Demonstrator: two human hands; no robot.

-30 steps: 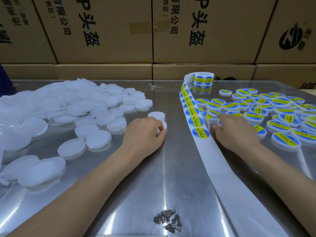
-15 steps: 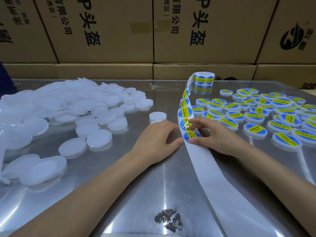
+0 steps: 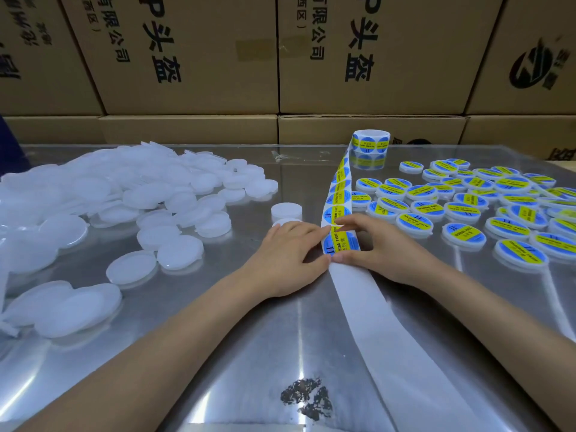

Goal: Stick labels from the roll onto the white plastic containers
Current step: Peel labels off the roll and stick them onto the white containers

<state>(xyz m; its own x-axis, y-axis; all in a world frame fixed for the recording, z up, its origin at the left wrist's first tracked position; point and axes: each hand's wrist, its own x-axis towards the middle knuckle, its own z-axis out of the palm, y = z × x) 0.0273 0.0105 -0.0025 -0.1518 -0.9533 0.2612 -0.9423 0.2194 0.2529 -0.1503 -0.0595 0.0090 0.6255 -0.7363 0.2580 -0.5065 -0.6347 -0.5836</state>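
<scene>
we're peeling: our right hand [image 3: 378, 244] pinches the lowest label [image 3: 342, 243] on the strip [image 3: 338, 194], left hand [image 3: 290, 251] flat, steadying it. next, lift it cleanly onto a bare container [image 3: 286, 210].

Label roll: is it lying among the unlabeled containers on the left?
No, the label roll stands at the table's far edge, right of centre, beside the labeled containers.

steel table [image 3: 218, 353] w/ plain lids [image 3: 93, 194] left, labelled lids [image 3: 467, 207] right, label roll [image 3: 371, 141], backing strip [image 3: 374, 307] down the middle.
</scene>
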